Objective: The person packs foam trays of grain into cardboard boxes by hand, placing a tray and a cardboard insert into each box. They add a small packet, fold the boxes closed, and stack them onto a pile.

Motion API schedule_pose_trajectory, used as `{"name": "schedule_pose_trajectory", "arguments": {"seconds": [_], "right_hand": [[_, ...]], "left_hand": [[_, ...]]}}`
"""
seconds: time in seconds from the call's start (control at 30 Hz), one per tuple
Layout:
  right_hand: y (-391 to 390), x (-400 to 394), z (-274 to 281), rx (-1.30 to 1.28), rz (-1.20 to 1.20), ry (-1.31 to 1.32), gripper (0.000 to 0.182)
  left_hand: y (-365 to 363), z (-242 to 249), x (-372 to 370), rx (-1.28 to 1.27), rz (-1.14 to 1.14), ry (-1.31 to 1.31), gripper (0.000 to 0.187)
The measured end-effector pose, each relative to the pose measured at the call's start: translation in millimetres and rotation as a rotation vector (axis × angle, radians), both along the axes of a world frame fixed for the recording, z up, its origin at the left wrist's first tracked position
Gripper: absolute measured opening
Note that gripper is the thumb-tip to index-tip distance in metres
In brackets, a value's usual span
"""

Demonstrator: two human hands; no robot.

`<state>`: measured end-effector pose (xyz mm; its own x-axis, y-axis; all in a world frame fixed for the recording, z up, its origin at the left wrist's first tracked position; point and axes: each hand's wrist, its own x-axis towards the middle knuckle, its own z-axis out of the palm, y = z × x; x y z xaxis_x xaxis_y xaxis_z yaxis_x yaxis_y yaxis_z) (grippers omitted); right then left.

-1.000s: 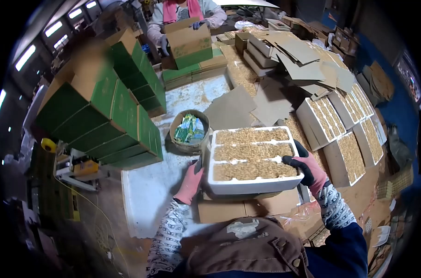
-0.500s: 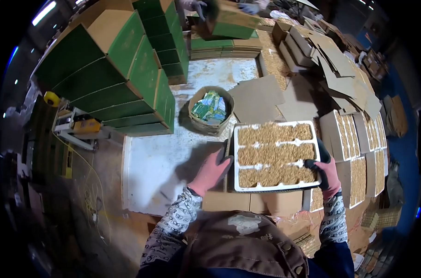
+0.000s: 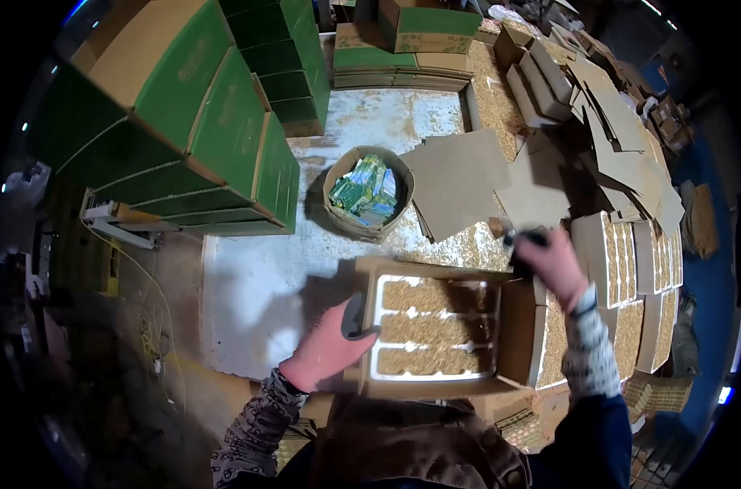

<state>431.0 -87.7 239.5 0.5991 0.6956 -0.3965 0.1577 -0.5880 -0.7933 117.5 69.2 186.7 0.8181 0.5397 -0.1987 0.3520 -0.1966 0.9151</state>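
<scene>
In front of me an open cardboard box [image 3: 519,334] holds a white tray [image 3: 376,326] filled with golden-brown, grain-like material in several rows. My left hand [image 3: 330,346], in a pink and dark glove, is closed on the box's left side, its fingertips over the rim beside the tray. Above the box's far right corner is my right hand [image 3: 550,257], smeared by motion. A small brownish shape shows by its fingers; whether it is held I cannot make out. Beyond the box stands a round tub [image 3: 366,232] of green and blue packets.
Tall stacks of green cardboard boxes [image 3: 216,114] rise on the left. Flat cardboard sheets [image 3: 460,183] lie beyond the box, on the grain-strewn white table [image 3: 248,285]. Several boxes of filled trays [image 3: 623,253] stand at the right. Another green box [image 3: 432,28] sits at the back.
The filled tray has gone from between my hands down into the cardboard box. My right hand has let go of it and moved up and away. The co-worker's gloved hands at the back are gone from view.
</scene>
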Motion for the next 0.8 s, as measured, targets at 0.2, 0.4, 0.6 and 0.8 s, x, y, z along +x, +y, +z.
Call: {"name": "schedule_pose_trajectory", "arguments": {"seconds": [0.2, 0.4, 0.6, 0.8], "right_hand": [[86.5, 133.3, -235.6, -0.440, 0.283, -1.029, 0.073], [65.2, 115.9, -156.9, -0.160, -0.026, -0.636, 0.048], [-49.9, 112.5, -80.8, 0.168, -0.148, -0.512, 0.038], [-106.7, 44.1, -14.2, 0.314, -0.239, -0.632, 0.037]], "left_hand": [[115.4, -78.0, 97.3, 0.745, 0.127, 0.121, 0.043], [149.7, -131.6, 147.7, 0.762, -0.169, 0.417, 0.040], [157.2, -107.1, 120.6, 0.604, -0.102, 0.202, 0.031], [128.6, -18.3, 88.0, 0.853, -0.137, 0.182, 0.043]]}}
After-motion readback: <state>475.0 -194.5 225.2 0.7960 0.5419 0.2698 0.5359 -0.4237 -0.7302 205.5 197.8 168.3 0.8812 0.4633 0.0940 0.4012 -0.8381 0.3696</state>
